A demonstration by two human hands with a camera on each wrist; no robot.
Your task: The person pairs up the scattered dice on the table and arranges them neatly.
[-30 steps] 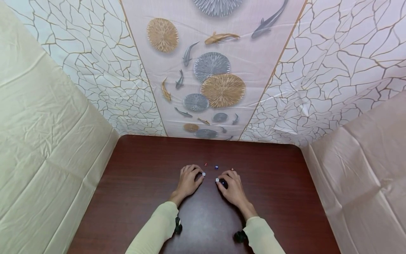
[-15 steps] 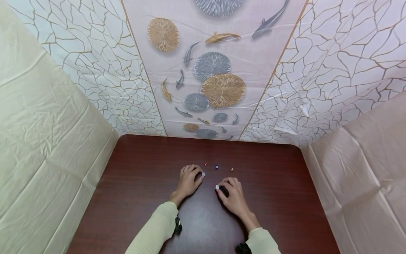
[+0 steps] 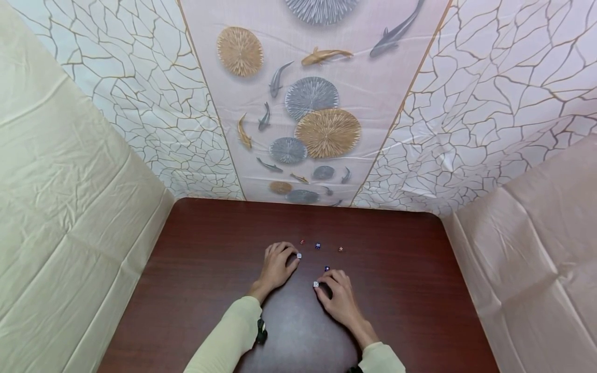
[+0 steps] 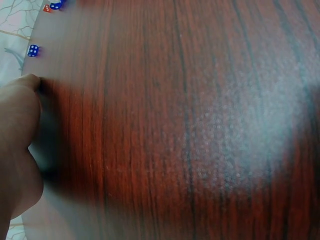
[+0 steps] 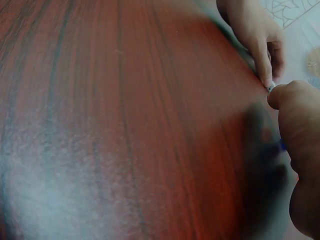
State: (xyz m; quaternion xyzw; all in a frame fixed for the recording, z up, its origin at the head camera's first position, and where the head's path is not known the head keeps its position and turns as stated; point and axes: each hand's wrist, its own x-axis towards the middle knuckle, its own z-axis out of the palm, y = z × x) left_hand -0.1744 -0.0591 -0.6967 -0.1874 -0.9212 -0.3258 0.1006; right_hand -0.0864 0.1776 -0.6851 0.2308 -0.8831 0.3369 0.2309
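My left hand (image 3: 275, 265) pinches a white die (image 3: 299, 256) between thumb and finger; the same hand (image 5: 257, 37) shows at the top of the right wrist view. Nearer the body, my right hand (image 3: 340, 298) holds a second white die (image 3: 316, 284) at the tips of its thumb and index finger. Just beyond its knuckles lies a blue die (image 3: 327, 268). Farther back sit a red die (image 3: 302, 242) close to the left fingertips, another blue die (image 3: 318, 246), and a red die (image 3: 341, 249) to the right.
Everything rests on a dark red-brown wooden table (image 3: 210, 248). A patterned cloth (image 3: 326, 171) with fish and round motifs hangs along its far edge. Pale cloth (image 3: 84, 217) stands at the left, and more pale cloth (image 3: 522, 259) at the right.
The right hand has drawn back toward the body with its white die. The near blue die, hidden behind that hand half a second ago, shows again. The left hand has stayed put.
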